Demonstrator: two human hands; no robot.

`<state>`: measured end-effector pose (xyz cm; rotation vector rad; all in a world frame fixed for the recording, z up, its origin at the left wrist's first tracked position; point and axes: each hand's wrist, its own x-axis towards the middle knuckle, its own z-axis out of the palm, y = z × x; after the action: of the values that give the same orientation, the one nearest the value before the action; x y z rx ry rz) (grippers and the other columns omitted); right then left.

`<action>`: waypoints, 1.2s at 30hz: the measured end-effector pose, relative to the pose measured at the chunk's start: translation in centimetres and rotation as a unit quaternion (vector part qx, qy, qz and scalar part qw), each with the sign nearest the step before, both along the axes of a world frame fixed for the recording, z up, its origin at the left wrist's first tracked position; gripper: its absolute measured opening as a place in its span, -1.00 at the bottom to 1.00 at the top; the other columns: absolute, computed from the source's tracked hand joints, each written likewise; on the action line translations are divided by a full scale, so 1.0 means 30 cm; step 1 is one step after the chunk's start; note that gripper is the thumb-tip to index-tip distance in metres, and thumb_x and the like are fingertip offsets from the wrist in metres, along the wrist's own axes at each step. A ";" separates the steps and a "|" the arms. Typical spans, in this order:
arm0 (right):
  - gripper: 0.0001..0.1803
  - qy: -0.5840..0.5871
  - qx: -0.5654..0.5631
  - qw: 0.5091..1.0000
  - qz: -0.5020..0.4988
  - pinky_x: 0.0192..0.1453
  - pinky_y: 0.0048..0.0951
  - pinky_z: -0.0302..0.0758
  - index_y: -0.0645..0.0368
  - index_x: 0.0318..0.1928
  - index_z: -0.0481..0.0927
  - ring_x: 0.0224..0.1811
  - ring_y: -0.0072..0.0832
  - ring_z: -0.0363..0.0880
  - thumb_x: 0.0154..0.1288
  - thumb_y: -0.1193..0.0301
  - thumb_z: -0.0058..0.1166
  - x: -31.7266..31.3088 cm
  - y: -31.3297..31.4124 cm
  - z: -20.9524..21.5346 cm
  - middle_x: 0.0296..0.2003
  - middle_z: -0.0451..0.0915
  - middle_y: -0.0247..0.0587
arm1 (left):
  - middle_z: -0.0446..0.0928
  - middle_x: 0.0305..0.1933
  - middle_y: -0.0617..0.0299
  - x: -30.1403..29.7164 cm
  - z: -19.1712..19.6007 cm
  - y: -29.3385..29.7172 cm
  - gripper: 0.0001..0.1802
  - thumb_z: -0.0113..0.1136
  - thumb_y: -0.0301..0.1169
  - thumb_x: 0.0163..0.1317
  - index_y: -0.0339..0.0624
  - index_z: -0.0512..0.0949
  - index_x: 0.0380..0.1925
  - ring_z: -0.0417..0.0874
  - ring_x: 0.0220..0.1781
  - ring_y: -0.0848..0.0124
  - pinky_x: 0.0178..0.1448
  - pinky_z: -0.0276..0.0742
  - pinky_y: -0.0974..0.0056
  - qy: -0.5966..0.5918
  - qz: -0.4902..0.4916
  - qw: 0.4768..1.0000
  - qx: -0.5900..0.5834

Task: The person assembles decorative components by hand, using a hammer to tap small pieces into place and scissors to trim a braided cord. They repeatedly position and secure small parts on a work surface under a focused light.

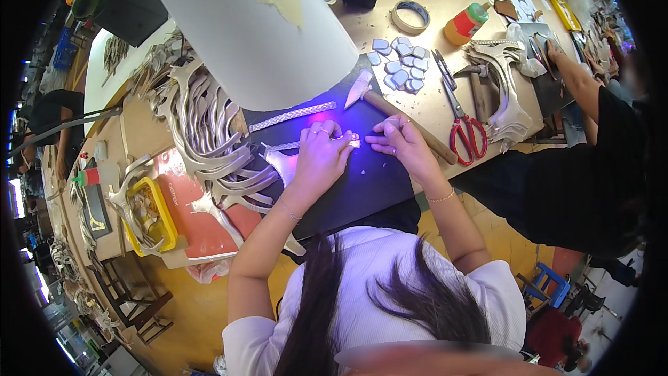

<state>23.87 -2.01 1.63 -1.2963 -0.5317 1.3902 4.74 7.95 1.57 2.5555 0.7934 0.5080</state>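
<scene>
My left hand (pixel 321 154) rests on a dark mat (pixel 369 181) under violet lamp light, its fingers curled on a thin silver strap (pixel 353 143). My right hand (pixel 401 141) meets it from the right and pinches the same strap's end. A silver cut-out piece (pixel 281 164) lies just left of my left hand. Above both hands lies a braided silver strip (pixel 292 117). A wooden-handled hammer (pixel 407 124) runs diagonally behind my right hand.
A big fan of silver cut-outs (pixel 209 139) fills the left. Red-handled scissors (pixel 465 129), small padded pieces (pixel 403 66), a tape roll (pixel 410 17) and a glue bottle (pixel 465 22) lie at right. A white lampshade (pixel 257 35) hangs overhead. Another person in black (pixel 591 167) works at right.
</scene>
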 end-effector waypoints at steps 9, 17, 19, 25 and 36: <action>-0.83 0.114 -0.031 0.993 -0.008 0.19 -0.21 0.60 0.02 0.01 0.32 0.17 -0.17 0.63 0.66 0.22 -0.17 -0.015 -0.010 0.031 -0.01 0.43 -0.27 | 0.49 -0.16 0.19 -0.010 -0.009 -0.019 -0.74 0.33 -0.34 0.22 -0.11 0.68 -0.09 0.50 -0.05 0.23 0.06 0.36 0.09 -0.008 -0.011 0.999 0.052; -0.85 0.116 -0.007 0.993 0.012 0.26 -0.19 0.56 0.04 -0.01 0.32 0.23 -0.11 0.60 0.66 0.25 -0.18 -0.028 0.013 0.027 -0.01 0.44 -0.27 | 0.51 -0.17 0.18 -0.023 -0.011 -0.006 -0.72 0.34 -0.37 0.22 -0.12 0.69 -0.06 0.55 -0.06 0.25 0.04 0.38 0.11 -0.010 -0.001 0.997 0.076; -0.84 0.112 -0.013 0.994 0.016 0.26 -0.20 0.55 0.04 -0.01 0.32 0.23 -0.11 0.60 0.66 0.25 -0.19 -0.025 0.019 0.022 0.00 0.44 -0.27 | 0.52 -0.16 0.18 -0.023 -0.016 -0.005 -0.72 0.34 -0.38 0.22 -0.13 0.68 -0.06 0.55 -0.05 0.24 0.05 0.38 0.10 -0.007 -0.008 0.995 0.098; -0.85 0.093 -0.012 0.995 0.036 0.26 -0.22 0.55 0.05 -0.02 0.31 0.23 -0.14 0.60 0.67 0.26 -0.20 -0.018 0.028 0.015 -0.01 0.44 -0.27 | 0.53 -0.10 0.15 -0.025 -0.027 -0.013 -0.70 0.31 -0.38 0.22 -0.21 0.65 -0.05 0.53 0.02 0.21 0.12 0.40 0.09 -0.004 -0.014 0.993 0.113; -0.85 0.077 0.002 0.995 0.057 0.27 -0.26 0.54 0.05 -0.02 0.31 0.22 -0.26 0.60 0.67 0.27 -0.19 -0.019 0.025 0.011 0.01 0.46 -0.27 | 0.52 -0.08 0.12 -0.024 -0.031 -0.021 -0.68 0.28 -0.41 0.23 -0.26 0.62 -0.02 0.53 0.04 0.17 0.12 0.41 0.07 -0.012 -0.011 0.994 0.112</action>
<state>23.30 -1.25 1.97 -1.1604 -0.5085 1.5680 4.03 7.33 0.63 2.7532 0.7353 0.6509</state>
